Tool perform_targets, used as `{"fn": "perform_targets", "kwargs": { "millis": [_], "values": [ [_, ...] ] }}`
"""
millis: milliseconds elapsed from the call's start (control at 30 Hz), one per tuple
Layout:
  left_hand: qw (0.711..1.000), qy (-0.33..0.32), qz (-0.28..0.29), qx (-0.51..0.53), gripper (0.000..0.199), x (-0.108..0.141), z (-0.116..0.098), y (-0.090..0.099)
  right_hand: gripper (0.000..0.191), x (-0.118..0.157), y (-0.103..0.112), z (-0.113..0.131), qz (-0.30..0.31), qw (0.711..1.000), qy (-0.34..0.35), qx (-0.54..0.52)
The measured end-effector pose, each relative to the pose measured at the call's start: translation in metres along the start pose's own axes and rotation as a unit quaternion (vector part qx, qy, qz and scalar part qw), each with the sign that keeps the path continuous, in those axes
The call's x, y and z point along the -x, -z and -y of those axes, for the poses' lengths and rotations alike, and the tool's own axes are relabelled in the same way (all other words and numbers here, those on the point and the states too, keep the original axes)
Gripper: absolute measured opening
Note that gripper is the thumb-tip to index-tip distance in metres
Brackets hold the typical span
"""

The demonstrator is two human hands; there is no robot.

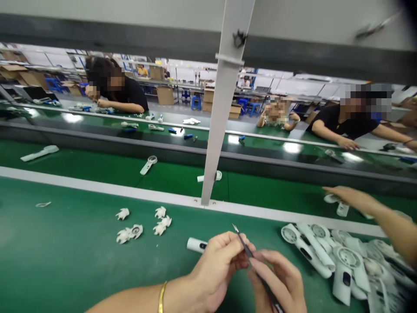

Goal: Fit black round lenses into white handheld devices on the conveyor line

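My left hand [215,265] is closed around a white handheld fan casing [194,244], whose handle with a dark oval button sticks out to the left. The casing's other end is hidden by my fingers. In my right hand [276,278] is a pair of black tweezers [248,251], held like a pen. Its fine pale tips point up and away, just above my left fingers. Left of my hands lie several small white fan blades [162,226], one beside a round white part [137,231].
A heap of white fan casings [348,258] lies at the right. Another person's arm [361,202] reaches over it to the green conveyor [176,174], where more casings lie. A white post [216,130] stands ahead. Co-workers sit across the line.
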State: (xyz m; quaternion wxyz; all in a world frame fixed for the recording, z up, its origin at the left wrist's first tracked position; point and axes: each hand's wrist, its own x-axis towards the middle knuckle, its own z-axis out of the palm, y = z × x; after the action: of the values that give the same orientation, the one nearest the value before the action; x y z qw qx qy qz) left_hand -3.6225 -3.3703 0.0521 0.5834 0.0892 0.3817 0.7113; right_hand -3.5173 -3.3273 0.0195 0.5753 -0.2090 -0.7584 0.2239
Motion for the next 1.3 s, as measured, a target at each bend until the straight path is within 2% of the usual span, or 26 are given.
{"fn": "perform_targets", "kwargs": {
  "millis": [67, 133, 167, 200, 233, 300, 333, 400, 500, 600, 700, 833, 1100, 1300],
  "values": [
    [0.997, 0.024, 0.030, -0.071, 0.027, 0.003, -0.006, 0.010, 0.026, -0.001, 0.002, -0.001, -0.005, 1.000, -0.017, -0.011],
    [0.973, 0.034, 0.054, -0.223, 0.031, 0.007, -0.018, 0.027, 0.017, -0.003, 0.007, -0.007, -0.016, 0.997, -0.068, -0.031],
    [0.944, 0.023, 0.056, -0.323, 0.029, 0.009, -0.025, 0.038, 0.013, -0.003, 0.009, -0.011, -0.027, 0.992, -0.113, -0.041],
    [0.904, 0.000, 0.049, -0.425, 0.024, 0.011, -0.031, 0.050, 0.010, -0.003, 0.011, -0.015, -0.041, 0.984, -0.165, -0.048],
    [0.853, -0.032, 0.036, -0.519, 0.021, 0.013, -0.036, 0.062, 0.009, -0.001, 0.013, -0.019, -0.053, 0.973, -0.219, -0.054],
    [0.750, -0.090, 0.020, -0.655, 0.026, 0.014, -0.040, 0.084, 0.008, 0.003, 0.015, -0.025, -0.047, 0.952, -0.293, -0.075],
    [0.706, -0.111, 0.022, -0.699, 0.033, 0.013, -0.039, 0.093, 0.007, 0.006, 0.015, -0.027, -0.029, 0.948, -0.304, -0.088],
    [0.643, -0.141, 0.040, -0.752, 0.050, 0.009, -0.032, 0.102, 0.006, 0.012, 0.014, -0.029, 0.022, 0.949, -0.295, -0.110],
    [0.585, -0.156, 0.074, -0.793, 0.059, -0.001, -0.022, 0.102, 0.007, 0.019, 0.011, -0.030, 0.064, 0.953, -0.275, -0.114],
    [0.554, -0.148, 0.097, -0.814, 0.048, -0.011, -0.018, 0.096, 0.009, 0.023, 0.008, -0.033, 0.088, 0.954, -0.269, -0.098],
    [0.546, -0.141, 0.109, -0.819, 0.039, -0.016, -0.017, 0.093, 0.009, 0.027, 0.007, -0.038, 0.122, 0.958, -0.248, -0.073],
    [0.547, -0.108, 0.111, -0.823, 0.042, -0.015, -0.018, 0.090, 0.009, 0.029, 0.005, -0.041, 0.149, 0.963, -0.221, -0.043],
    [0.501, -0.103, 0.111, -0.852, 0.039, -0.013, -0.019, 0.080, 0.011, 0.031, 0.002, -0.045, 0.161, 0.962, -0.216, -0.044],
    [0.491, -0.100, 0.113, -0.858, 0.039, -0.013, -0.020, 0.078, 0.010, 0.029, -0.001, -0.045, 0.169, 0.964, -0.202, -0.035]
  ]
}}
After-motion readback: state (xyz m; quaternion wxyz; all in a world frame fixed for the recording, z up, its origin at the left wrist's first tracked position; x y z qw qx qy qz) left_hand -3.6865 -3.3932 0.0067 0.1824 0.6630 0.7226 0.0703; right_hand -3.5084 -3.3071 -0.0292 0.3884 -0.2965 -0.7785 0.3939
